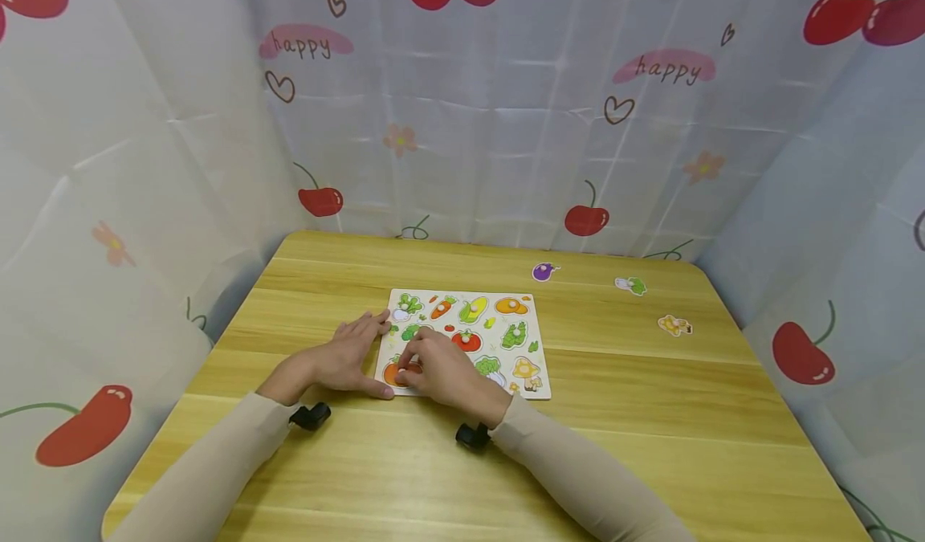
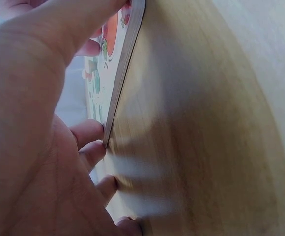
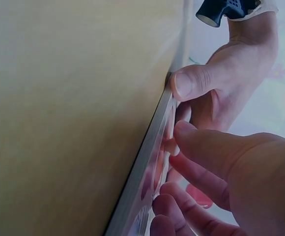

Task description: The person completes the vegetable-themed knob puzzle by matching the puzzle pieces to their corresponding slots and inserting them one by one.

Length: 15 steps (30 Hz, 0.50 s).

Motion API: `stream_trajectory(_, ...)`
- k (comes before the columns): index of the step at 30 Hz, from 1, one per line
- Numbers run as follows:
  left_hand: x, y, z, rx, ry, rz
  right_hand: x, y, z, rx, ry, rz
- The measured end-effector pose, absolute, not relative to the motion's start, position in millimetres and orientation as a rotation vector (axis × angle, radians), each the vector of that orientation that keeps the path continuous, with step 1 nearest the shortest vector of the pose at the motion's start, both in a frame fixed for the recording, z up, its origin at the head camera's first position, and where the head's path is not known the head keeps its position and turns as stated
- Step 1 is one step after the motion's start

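A white wooden peg puzzle board (image 1: pixel 499 327) with pictures of vegetables lies on the table. My left hand (image 1: pixel 343 361) is spread along its left side, with the thumb on the near left corner and fingertips against the edge (image 2: pixel 114 105). At that same corner my right hand (image 1: pixel 448 373) pinches the small peg (image 3: pixel 170 146) of an orange, round vegetable piece (image 1: pixel 391 372) between thumb and finger. The piece lies at the board's surface, partly hidden by the right hand. A red tomato piece (image 1: pixel 466 341) shows just beyond the right hand.
Loose pieces lie on the wooden table (image 1: pixel 636 429) to the right of the board: an eggplant (image 1: pixel 543 272), a leafy green cabbage (image 1: pixel 632 286) and a yellow mushroom piece (image 1: pixel 675 325). A cherry-printed curtain (image 1: pixel 491 165) encloses the table's back and sides.
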<state>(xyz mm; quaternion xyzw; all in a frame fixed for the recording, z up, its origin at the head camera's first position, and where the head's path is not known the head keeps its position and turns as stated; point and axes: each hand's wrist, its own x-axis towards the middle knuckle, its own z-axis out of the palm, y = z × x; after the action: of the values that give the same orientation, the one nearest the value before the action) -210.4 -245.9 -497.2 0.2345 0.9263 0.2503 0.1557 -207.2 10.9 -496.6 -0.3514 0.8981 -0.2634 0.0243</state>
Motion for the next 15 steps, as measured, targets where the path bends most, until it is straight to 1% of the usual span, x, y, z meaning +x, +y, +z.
stream_trajectory(15, -212.0, -246.2, -500.6, 0.679, 2.653, 0.733, -217.1, 27.0, -491.2, -0.999, 2.758, -0.943)
